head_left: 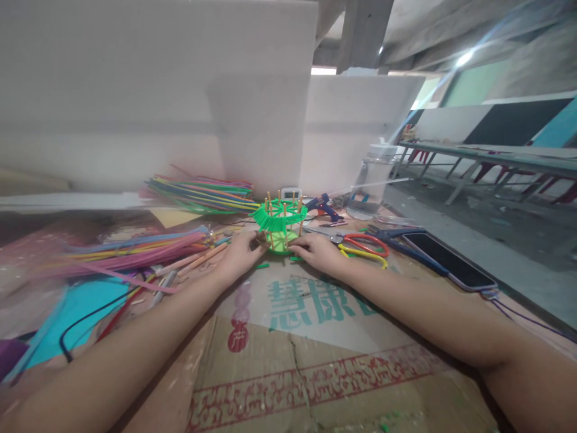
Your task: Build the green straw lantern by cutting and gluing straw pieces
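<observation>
A small round craft model (280, 221) stands upright on the cardboard, with a bright green roof-like ring, upright orange sticks and a lime green base. On its left side my left hand (246, 251) has its fingers closed at the base and a stick. From the right my right hand (315, 251) pinches the lower edge of the base with thumb and fingertips. Short green pieces (262, 266) lie on the cardboard just in front of the model.
Bundles of colored pipe cleaners (202, 193) lie at the left and behind. Red-handled scissors (367, 243), pliers, a phone (448, 260), a blue glue gun (325, 207) and a clear water jug (370, 186) are at the right. Printed cardboard (270, 373) covers the front.
</observation>
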A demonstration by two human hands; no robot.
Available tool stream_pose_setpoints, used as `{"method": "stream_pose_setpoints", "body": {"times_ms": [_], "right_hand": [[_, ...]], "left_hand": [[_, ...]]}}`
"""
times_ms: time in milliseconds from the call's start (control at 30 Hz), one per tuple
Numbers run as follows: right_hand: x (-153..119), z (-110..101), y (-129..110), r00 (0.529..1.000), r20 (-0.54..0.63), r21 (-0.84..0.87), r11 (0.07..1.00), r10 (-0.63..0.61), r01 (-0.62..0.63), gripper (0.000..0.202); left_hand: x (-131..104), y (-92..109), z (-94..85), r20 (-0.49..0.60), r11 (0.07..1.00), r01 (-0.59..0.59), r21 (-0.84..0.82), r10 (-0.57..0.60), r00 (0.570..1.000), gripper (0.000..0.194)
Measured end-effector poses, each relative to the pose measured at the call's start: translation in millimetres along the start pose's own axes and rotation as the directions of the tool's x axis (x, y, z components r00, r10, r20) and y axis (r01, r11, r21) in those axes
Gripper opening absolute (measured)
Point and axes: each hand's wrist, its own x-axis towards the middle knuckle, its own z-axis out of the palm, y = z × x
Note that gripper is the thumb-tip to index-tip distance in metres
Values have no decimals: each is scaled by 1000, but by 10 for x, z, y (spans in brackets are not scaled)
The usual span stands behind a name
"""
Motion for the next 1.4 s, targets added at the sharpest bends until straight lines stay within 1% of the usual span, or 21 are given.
{"method": "stream_pose_setpoints", "body": {"times_ms": [233,333,400,467,567,667,733,800,833,867,900,933,967,1000,1033,1100,1133,1167,1200,1233,1400], "right_hand": [[-42,-33,-51,999,-47,-31,999,-16,15,20],[-55,-59,-65,987,-143,-23,997,-73,71,16],[-66,-99,-78,954,-241,-55,984,-180,172,15],[-78,-155,-91,894,-304,-150,943,-330,297,13],[-94,-254,-101,793,-300,-332,837,-530,434,12],[-103,-351,-105,737,-297,-423,775,-608,469,14],[-109,-394,-114,712,-304,-455,753,-633,475,14],[-119,-400,-129,701,-296,-467,738,-649,486,13],[-127,-387,-136,709,-293,-453,746,-641,488,11],[-136,-363,-143,731,-297,-421,771,-615,477,10],[-145,-331,-146,763,-303,-379,807,-571,453,11],[-154,-294,-146,803,-302,-333,846,-514,416,14],[-162,-256,-142,843,-293,-294,882,-451,369,17],[-169,-219,-133,881,-276,-265,911,-385,315,20],[-173,-186,-122,913,-256,-246,935,-317,256,21],[-177,-138,-96,957,-216,-209,967,-191,146,21],[-175,-123,-85,970,-200,-182,978,-136,100,19],[-172,-113,-76,978,-186,-156,986,-92,63,18],[-166,-106,-71,983,-170,-138,990,-62,38,17],[-158,-100,-70,987,-155,-130,991,-43,23,17],[-103,-82,-100,998,-59,-137,990,21,-29,23]], "left_hand": [[-5,-15,8,13,999,27,44,-28,1000,36],[-8,-5,0,22,997,32,71,-34,999,35],[-15,5,-1,20,996,32,88,-34,999,34],[-20,20,-3,11,994,18,109,-19,1000,31],[-12,55,-55,31,992,-21,125,17,999,26],[24,110,-258,121,979,-9,204,-16,992,22],[56,174,-479,170,940,22,340,-85,982,23],[83,271,-719,169,879,33,476,-128,977,24],[92,333,-828,122,850,38,526,-120,985,25],[96,401,-922,69,832,55,552,-111,991,25],[94,471,-996,26,833,47,551,-73,997,26],[86,540,-1047,-53,835,55,547,-31,998,24],[73,604,-1077,-87,839,6,544,50,995,24],[56,659,-1085,-131,835,-68,546,165,978,20],[36,704,-1074,-113,812,-186,553,294,949,18],[-5,761,-1012,-16,696,-425,579,531,847,16],[-23,773,-968,47,625,-507,593,602,797,15],[-38,777,-922,101,566,-555,610,638,763,15],[-48,773,-878,145,521,-576,630,649,746,15],[-53,764,-839,181,485,-581,653,645,742,16],[-52,710,-747,240,401,-550,733,604,760,24]]}}
